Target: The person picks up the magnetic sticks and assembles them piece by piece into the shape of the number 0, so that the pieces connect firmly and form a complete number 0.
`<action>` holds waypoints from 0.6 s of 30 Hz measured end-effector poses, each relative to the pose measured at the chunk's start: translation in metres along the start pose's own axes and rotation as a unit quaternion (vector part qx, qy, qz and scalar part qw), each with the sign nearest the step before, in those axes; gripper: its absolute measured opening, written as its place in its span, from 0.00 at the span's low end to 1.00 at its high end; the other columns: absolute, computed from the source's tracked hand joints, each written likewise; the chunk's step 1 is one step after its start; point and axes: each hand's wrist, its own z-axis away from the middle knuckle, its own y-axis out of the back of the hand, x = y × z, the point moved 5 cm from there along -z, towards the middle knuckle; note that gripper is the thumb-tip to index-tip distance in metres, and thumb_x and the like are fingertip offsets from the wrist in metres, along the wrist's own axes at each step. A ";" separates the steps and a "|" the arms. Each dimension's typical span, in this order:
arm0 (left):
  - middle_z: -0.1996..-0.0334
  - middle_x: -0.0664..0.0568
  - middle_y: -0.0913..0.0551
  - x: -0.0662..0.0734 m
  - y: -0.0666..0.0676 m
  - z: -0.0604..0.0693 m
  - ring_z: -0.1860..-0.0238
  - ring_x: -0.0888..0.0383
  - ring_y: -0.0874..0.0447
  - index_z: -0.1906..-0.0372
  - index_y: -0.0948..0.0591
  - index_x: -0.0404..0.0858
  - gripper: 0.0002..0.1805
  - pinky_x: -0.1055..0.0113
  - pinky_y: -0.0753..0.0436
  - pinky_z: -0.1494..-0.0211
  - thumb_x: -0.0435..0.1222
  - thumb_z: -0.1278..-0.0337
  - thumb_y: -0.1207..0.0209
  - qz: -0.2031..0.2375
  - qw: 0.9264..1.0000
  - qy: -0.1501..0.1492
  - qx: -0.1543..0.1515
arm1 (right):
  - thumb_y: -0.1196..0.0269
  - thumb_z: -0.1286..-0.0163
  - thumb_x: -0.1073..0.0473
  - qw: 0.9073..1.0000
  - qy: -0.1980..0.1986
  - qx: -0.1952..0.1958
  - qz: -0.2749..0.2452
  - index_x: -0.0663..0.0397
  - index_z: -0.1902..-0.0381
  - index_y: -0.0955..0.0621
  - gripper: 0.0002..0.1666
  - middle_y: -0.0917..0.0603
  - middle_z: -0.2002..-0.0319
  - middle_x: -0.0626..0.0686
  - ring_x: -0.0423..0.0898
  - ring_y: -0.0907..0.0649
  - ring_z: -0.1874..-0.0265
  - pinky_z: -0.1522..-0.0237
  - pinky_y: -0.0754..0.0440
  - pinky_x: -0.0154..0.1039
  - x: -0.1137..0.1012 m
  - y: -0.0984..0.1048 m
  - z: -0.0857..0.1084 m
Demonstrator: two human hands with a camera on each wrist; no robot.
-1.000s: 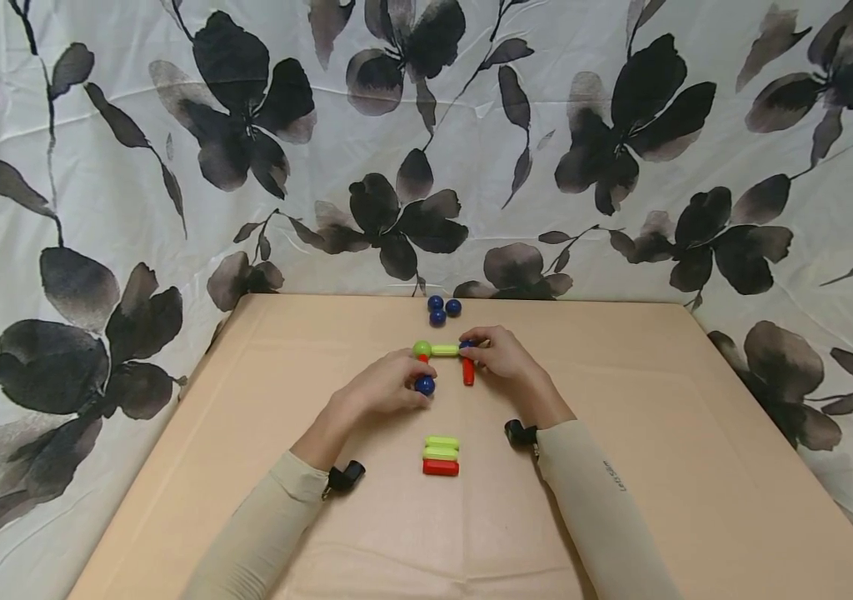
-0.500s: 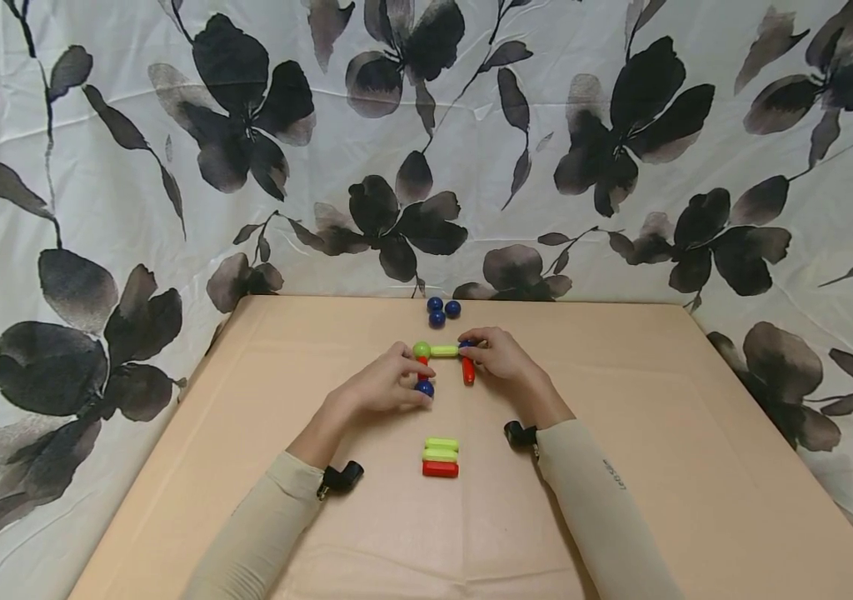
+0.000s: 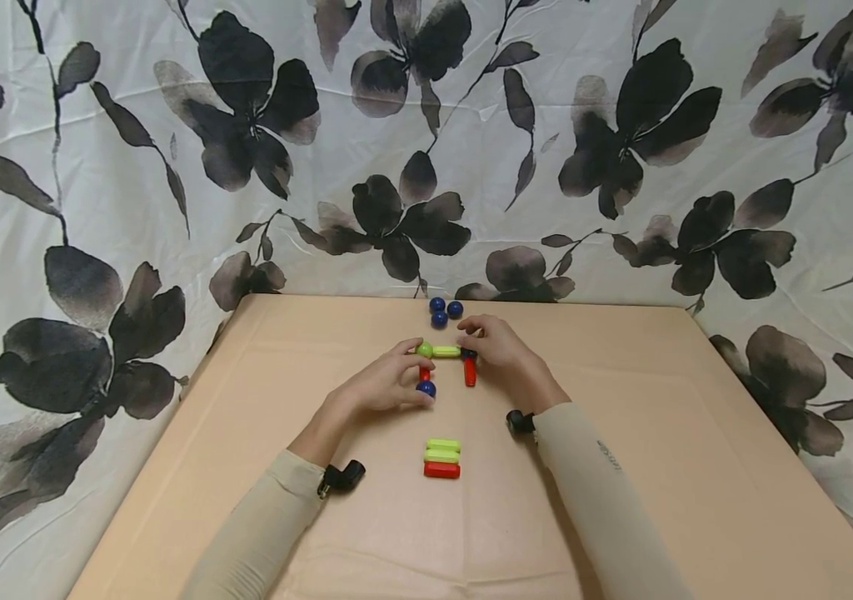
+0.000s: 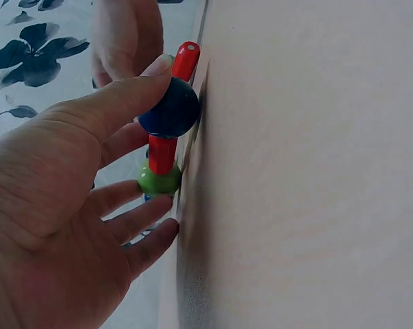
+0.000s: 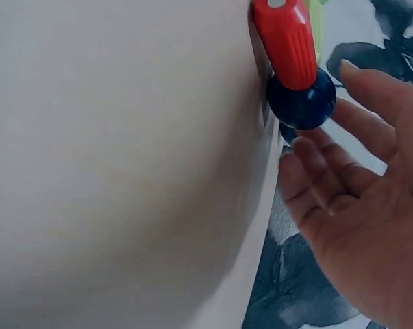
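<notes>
On the table, a light-green stick (image 3: 445, 352) joins a green ball (image 3: 425, 349) to a dark blue ball (image 3: 468, 354). A red stick (image 3: 424, 374) runs from the green ball to a nearer blue ball (image 3: 426, 388); another red stick (image 3: 470, 372) extends from the right-hand ball. My left hand (image 3: 385, 382) spans the left side with spread fingers: in the left wrist view the thumb touches the blue ball (image 4: 170, 110), and other fingers lie by the green ball (image 4: 159, 181). My right hand (image 3: 505, 354) is beside the right-hand blue ball (image 5: 302, 103), its fingers loosely bent around nothing.
Several loose blue balls (image 3: 439, 319) sit near the table's back edge. Two light-green sticks (image 3: 442, 456) and a red stick (image 3: 442, 470) lie in a stack-like row nearer the front. Behind the table (image 3: 621, 500) hangs a flowered cloth (image 3: 516, 192).
My right fingers have let go of the right-hand blue ball and moved slightly up. My left fingers have spread from the near blue ball toward the green ball.
</notes>
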 end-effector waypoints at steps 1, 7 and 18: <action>0.17 0.44 0.48 0.000 0.000 0.000 0.18 0.42 0.46 0.34 0.19 0.45 0.35 0.41 0.42 0.19 0.53 0.45 0.25 0.001 1.000 0.001 -0.001 | 0.37 0.22 0.53 1.000 0.008 0.004 0.004 0.54 0.35 0.19 0.22 0.18 0.43 0.57 0.54 0.22 0.53 0.51 0.21 0.45 -0.003 0.001 -0.004; 0.16 0.42 0.49 0.001 0.000 0.001 0.17 0.41 0.48 0.34 0.19 0.44 0.34 0.41 0.42 0.19 0.51 0.45 0.25 0.007 1.000 -0.002 -0.007 | 0.39 0.21 0.58 0.997 0.058 0.016 0.042 0.54 0.31 0.21 0.23 0.20 0.40 0.59 0.52 0.24 0.56 0.56 0.23 0.43 -0.030 0.007 -0.021; 0.16 0.43 0.49 -0.002 0.004 0.005 0.16 0.41 0.51 0.33 0.20 0.43 0.35 0.40 0.46 0.18 0.51 0.43 0.25 0.036 0.999 -0.009 -0.019 | 0.38 0.23 0.61 0.985 0.052 -0.028 0.161 0.53 0.30 0.22 0.25 0.22 0.35 0.59 0.55 0.21 0.37 0.28 0.28 0.53 -0.038 -0.017 -0.050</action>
